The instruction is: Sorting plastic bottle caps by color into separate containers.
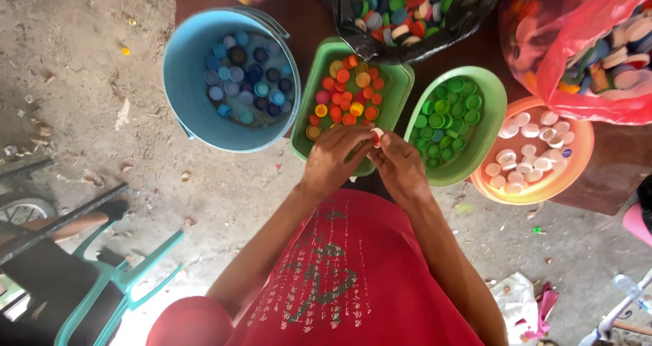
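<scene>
A: Where's the cap rn?

B: Pinched between both hands. Left hand (337, 157) and right hand (401, 166) meet fingertip to fingertip over a small red-and-white bottle cap (376, 136). Both are closed on it; can't tell which one bears it more.

A: What's around the grip?

B: Directly beyond the fingertips sits the green rectangular tub (305, 115), holding red, orange and yellow caps, w/ its near rim partly under the left hand. Beyond-left of the grip is the blue bucket (187, 74) w/ blue caps. Just right of the grip is the green oval bowl (490, 125) w/ green caps, and further right the orange bowl (581, 159) w/ white ones.

A: And the unsorted stuff?

B: Further out past the tubs: a black bag (468, 13) open and full of mixed caps, and a red plastic bag (577, 40) off to the far right, also stuffed.

A: So how far along?

B: Looks early-to-mid, imo. Each container has maybe one layer of colour-matched caps, none near full. Both bags look well loaded, so most of the sorting appears left. The cap in hand isn't dropped anywhere yet.

A: Anything else nearby?

B: Teal plastic chair (129, 278) back-left of the person, on bare dirt ground.
</scene>
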